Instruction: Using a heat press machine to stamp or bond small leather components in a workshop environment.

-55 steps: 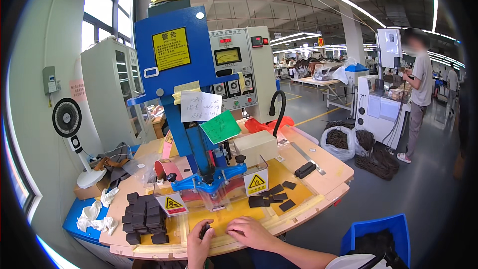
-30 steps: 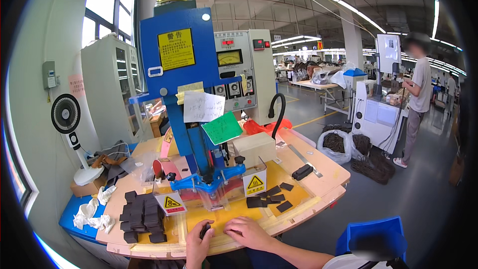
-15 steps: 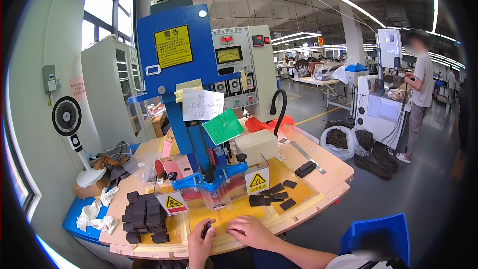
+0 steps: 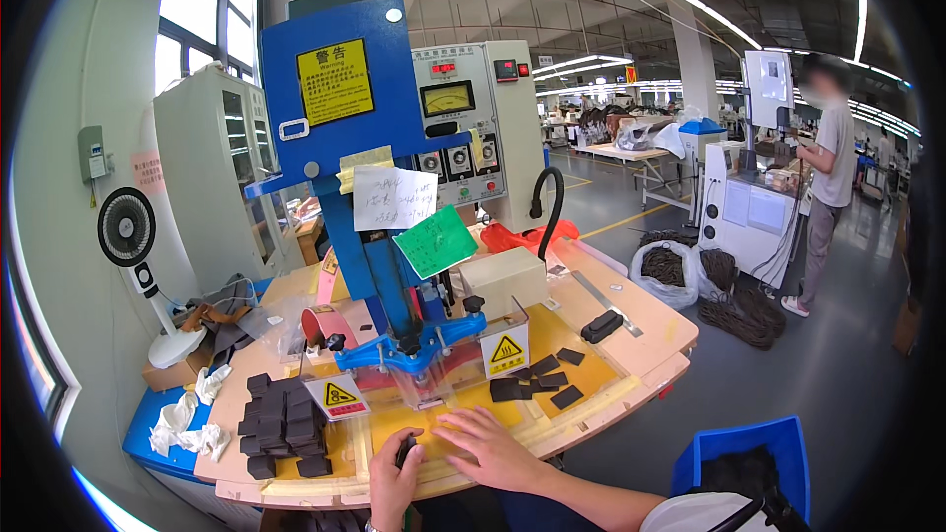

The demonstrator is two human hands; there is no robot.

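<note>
At the front of the wooden table, below a blue press, my left hand is closed around a small black piece, which it mostly hides. Just to its right is my right hand, palm down and fingers stretched over the yellow mat, gripping nothing visible. A pile of black rectangular pieces stands left of my hands. Several thin black pieces lie scattered to the right. A blue clamp bracket and clear guards with warning signs stand just beyond my fingers.
A black oblong object and a metal strip lie on the table's right. A blue bin stands at lower right, a white fan at left. A person works at another machine.
My right hand's fingers have lifted and spread, moving slightly forward and left. My left hand keeps hold of the black piece. The view has shifted slightly.
</note>
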